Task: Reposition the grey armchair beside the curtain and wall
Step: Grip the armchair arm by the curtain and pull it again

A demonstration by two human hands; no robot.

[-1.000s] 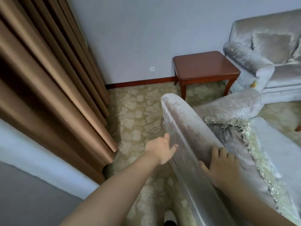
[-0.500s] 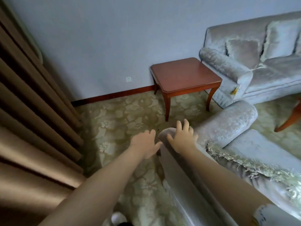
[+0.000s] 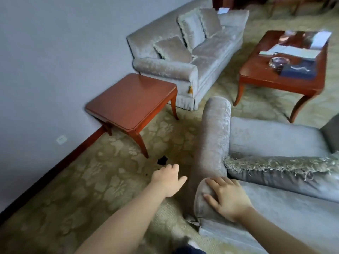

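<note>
1. The view has swung right since half a second ago: the curtain is out of sight, while the sofa (image 3: pixel 192 57) and a coffee table (image 3: pixel 282 70) with papers and a glass dish on it have come into view.
2. The armchair (image 3: pixel 256 158) fills the lower right, its left arm pointing toward the side table (image 3: pixel 132 105) and the wall (image 3: pixel 55 52) (a strip of patterned carpet (image 3: pixel 91 184) lies between chair and wall).
3. A fringed cushion (image 3: pixel 286 169) lies across the seat against the backrest.
4. The right hand (image 3: pixel 226 197) has shifted from the top of the backrest corner to a flat press on it: fingers spread, palm down on the fabric, not curled around anything.
5. The left hand (image 3: pixel 167 178) hangs over the carpet just beside the chair's outer side, fingers loosely parted and holding nothing; whether the thumb touches the chair, I cannot tell.
6. A small dark scrap (image 3: pixel 162 160) lies on the carpet near the side table's leg.
</note>
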